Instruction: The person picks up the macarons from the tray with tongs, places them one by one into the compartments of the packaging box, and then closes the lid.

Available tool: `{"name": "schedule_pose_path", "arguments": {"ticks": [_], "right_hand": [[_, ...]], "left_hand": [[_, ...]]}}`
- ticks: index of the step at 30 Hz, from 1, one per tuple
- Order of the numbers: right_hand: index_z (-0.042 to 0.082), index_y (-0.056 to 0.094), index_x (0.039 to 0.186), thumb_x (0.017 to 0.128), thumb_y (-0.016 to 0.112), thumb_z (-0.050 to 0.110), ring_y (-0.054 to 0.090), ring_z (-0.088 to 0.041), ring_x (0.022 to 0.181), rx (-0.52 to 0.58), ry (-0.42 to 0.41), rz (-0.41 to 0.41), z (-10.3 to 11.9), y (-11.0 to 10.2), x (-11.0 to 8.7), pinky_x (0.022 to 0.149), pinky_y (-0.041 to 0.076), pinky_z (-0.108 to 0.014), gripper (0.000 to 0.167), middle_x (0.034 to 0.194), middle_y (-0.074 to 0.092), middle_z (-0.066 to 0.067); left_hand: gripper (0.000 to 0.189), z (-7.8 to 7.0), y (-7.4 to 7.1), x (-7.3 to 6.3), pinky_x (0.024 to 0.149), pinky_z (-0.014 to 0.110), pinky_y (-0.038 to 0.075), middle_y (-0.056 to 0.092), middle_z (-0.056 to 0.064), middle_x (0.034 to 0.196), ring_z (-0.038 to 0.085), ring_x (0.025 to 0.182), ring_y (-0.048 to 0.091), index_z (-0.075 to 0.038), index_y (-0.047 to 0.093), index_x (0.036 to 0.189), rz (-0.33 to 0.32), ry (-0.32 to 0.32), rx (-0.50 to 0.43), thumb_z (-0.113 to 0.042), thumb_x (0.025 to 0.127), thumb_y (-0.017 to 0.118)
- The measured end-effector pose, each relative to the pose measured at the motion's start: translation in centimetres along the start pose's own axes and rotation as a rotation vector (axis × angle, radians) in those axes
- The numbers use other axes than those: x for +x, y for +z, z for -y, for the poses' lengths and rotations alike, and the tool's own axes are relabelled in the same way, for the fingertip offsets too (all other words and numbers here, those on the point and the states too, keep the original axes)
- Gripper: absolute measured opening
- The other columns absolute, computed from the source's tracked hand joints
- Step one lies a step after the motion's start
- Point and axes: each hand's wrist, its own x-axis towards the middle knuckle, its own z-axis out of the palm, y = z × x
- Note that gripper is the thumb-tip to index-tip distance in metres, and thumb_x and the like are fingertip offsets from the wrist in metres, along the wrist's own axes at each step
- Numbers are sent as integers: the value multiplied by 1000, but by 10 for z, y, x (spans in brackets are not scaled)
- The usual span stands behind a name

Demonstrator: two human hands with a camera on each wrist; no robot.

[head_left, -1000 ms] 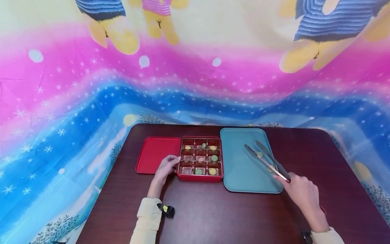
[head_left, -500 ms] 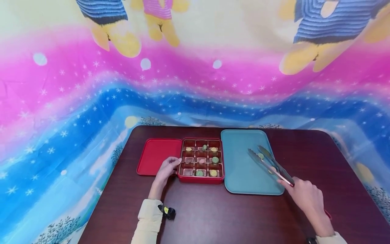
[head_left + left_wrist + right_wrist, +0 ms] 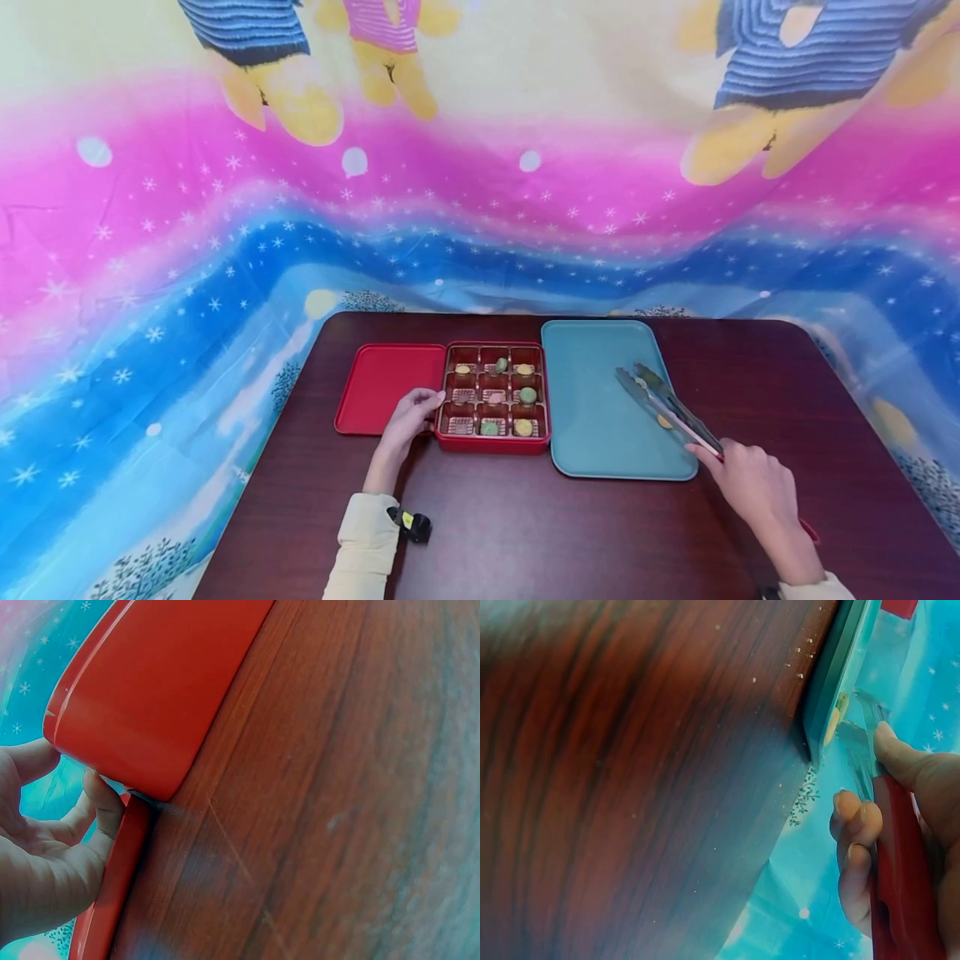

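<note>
My left hand (image 3: pixel 411 419) holds the left side of a red box (image 3: pixel 491 446), with fingertips at its rim and side wall (image 3: pixel 142 697). Inside, a gold plastic insert with several compartments carries small macarons, including a green macaron (image 3: pixel 528 395) and a yellow macaron (image 3: pixel 523 427). My right hand (image 3: pixel 752 487) grips metal tongs by their red handle (image 3: pixel 900 870). The tongs (image 3: pixel 678 414) reach over a teal tray (image 3: pixel 600 442), and their tips stand either side of a small macaron (image 3: pixel 641 382). Another yellowish macaron (image 3: pixel 663 422) lies on the tray, partly hidden by the tongs.
Flat to the left of the box lies a red lid (image 3: pixel 375 387). The dark wooden table (image 3: pixel 480 525) ends at a printed backdrop cloth (image 3: pixel 480 208) behind and at the sides. Tray and box sit almost edge to edge.
The tongs have shifted slightly right and toward me, and the gap between their tips has narrowed. My left hand stays at the box's side.
</note>
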Motion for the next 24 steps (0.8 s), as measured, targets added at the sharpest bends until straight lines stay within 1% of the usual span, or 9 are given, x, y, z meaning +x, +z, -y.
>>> {"name": "schedule_pose_path", "arguments": {"ticks": [7,12,15,19,21,24], "right_hand": [[14,36,59,87,83,33,30,-19,41,4,9,59,1,-1,-2,38,25,-35,58,51,29,0],[15,35,59,89,82,31,30,-20,41,9,12,63,0,-1,-4,39,25,-35,57,52,28,1],[15,35,59,90,81,30,30,-19,41,11,8,73,-1,-2,-5,39,25,-35,57,52,28,1],[15,36,59,92,79,31,31,-19,42,16,10,105,-2,-2,-6,39,26,-34,56,52,28,1],[15,37,59,93,78,31,31,-19,42,14,11,107,-2,-2,-5,40,26,-35,56,52,28,1],[16,36,59,92,79,31,31,-19,42,7,2,88,-2,-2,-4,39,26,-35,56,52,28,1]], "left_hand": [[41,1,-1,-1,69,29,51,64,15,107,20,87,58,5,57,122,-8,10,13,-28,101,68],[43,2,-1,-2,70,29,51,63,15,110,20,88,58,4,56,125,-6,10,22,-30,101,68],[42,3,0,-2,69,30,51,63,16,111,20,88,58,5,56,125,-7,8,25,-28,102,66],[39,4,0,-2,69,29,50,63,15,108,20,87,57,7,55,124,-9,6,35,-25,103,64],[38,4,0,-1,69,29,50,63,15,107,20,87,57,8,54,124,-10,12,43,-24,104,62],[40,3,0,0,70,29,50,63,16,108,20,88,57,9,53,124,-13,19,50,-24,104,61]]}}
